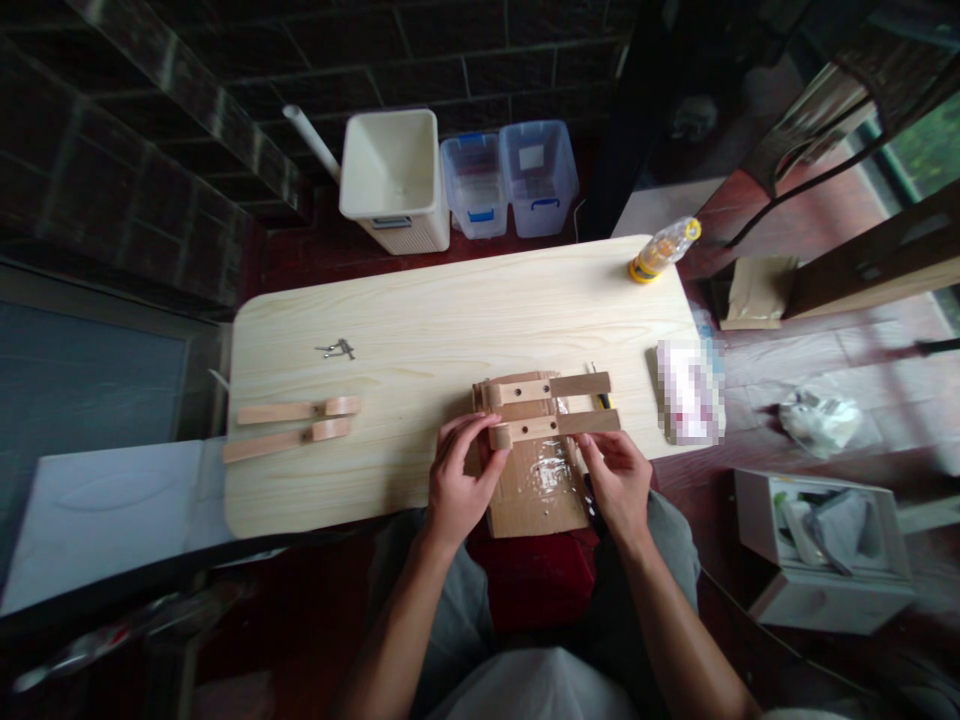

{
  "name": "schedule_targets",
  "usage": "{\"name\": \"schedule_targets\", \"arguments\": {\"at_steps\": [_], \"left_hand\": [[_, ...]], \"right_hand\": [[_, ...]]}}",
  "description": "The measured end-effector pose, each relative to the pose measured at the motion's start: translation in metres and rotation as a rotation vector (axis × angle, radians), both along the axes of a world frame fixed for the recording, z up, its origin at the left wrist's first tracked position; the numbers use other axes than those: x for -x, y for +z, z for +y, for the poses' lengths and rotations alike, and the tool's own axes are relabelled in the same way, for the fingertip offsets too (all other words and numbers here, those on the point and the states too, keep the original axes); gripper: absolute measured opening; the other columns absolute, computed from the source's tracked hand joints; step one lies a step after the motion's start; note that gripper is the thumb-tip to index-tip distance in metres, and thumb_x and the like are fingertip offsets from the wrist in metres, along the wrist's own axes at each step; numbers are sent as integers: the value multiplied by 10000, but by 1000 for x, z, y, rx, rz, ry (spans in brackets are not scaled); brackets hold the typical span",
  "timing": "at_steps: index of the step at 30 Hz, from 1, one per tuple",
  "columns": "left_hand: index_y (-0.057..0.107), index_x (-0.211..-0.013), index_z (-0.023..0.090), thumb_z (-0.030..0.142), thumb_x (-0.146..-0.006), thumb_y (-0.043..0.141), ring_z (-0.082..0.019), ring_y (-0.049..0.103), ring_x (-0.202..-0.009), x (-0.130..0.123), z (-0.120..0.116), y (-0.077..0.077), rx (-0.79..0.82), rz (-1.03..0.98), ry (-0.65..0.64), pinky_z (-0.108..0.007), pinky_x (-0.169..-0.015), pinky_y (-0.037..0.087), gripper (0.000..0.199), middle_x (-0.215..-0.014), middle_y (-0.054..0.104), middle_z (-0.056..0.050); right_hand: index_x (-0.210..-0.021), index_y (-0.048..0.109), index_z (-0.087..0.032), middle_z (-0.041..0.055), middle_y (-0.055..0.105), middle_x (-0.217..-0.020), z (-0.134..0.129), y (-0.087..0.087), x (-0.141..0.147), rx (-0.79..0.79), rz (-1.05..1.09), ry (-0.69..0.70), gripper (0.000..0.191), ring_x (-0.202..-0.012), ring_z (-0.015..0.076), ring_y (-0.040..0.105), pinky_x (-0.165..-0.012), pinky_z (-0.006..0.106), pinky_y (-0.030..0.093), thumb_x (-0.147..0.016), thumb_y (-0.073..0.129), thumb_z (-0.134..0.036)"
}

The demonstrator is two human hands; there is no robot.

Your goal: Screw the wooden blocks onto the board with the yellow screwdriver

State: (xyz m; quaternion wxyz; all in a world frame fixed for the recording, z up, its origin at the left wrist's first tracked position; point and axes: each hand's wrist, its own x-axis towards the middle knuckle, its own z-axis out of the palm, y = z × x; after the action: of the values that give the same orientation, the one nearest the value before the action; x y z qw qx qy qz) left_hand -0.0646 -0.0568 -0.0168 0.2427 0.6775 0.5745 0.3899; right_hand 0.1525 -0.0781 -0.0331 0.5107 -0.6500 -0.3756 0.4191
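My left hand [463, 478] pinches the rounded left end of the nearer wooden piece [531, 430], its fingers curled round that end. My right hand [619, 480] grips the same piece from below, near its darker flat strip at the right. Two dark holes show in the lighter part. Just beyond lies a matching wooden piece [525, 391], side by side with the first. Both are above a flattened piece of cardboard [517, 500] with shiny tape at the table's front edge. Something yellow and black, probably a tool [604, 401], is partly hidden behind the strips.
Two more wooden pieces [281, 410] lie at the table's [420, 330] left, with several screws [339, 348] beyond them. A plastic bottle [664, 250] stands at the far right corner. Behind the table are a cream bin [394, 170] and two clear boxes [540, 175].
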Motion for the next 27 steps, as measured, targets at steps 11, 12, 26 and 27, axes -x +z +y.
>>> {"name": "schedule_targets", "arguments": {"at_steps": [11, 12, 26, 27], "left_hand": [[631, -1250, 231, 194, -896, 702, -242, 608, -1218, -1, -1, 1, 12, 0, 5, -452, -1075, 520, 362, -1236, 666, -91], [630, -1251, 231, 196, -895, 703, -242, 608, -1219, -1, -1, 1, 13, -1, 5, -453, -1076, 520, 365, -1237, 666, -92], [628, -1255, 235, 206, -905, 691, -241, 608, -1228, 1, -1, 1, 16, 8, 9, -451, -1078, 524, 356, -1243, 665, -92], [627, -1257, 235, 211, -907, 689, -242, 606, -1231, 1, -1, 1, 18, 10, 8, -453, -1078, 524, 356, -1246, 664, -94]], "right_hand": [[-929, 747, -206, 62, 776, -903, 0, 0, 0, -4, 13, -2, 178, -810, 216, 714, -775, 363, 557, -863, 764, -370], [-929, 747, -206, 62, 776, -902, 0, -1, 0, -1, 13, -3, 178, -808, 215, 715, -773, 361, 557, -863, 764, -371], [-899, 748, -207, 57, 777, -873, 0, 0, 1, -7, -2, -17, 174, -781, 210, 715, -764, 355, 566, -854, 767, -375], [-900, 748, -207, 56, 776, -871, 0, 0, 2, -6, -1, -17, 172, -779, 208, 713, -765, 354, 565, -855, 766, -372]]}}
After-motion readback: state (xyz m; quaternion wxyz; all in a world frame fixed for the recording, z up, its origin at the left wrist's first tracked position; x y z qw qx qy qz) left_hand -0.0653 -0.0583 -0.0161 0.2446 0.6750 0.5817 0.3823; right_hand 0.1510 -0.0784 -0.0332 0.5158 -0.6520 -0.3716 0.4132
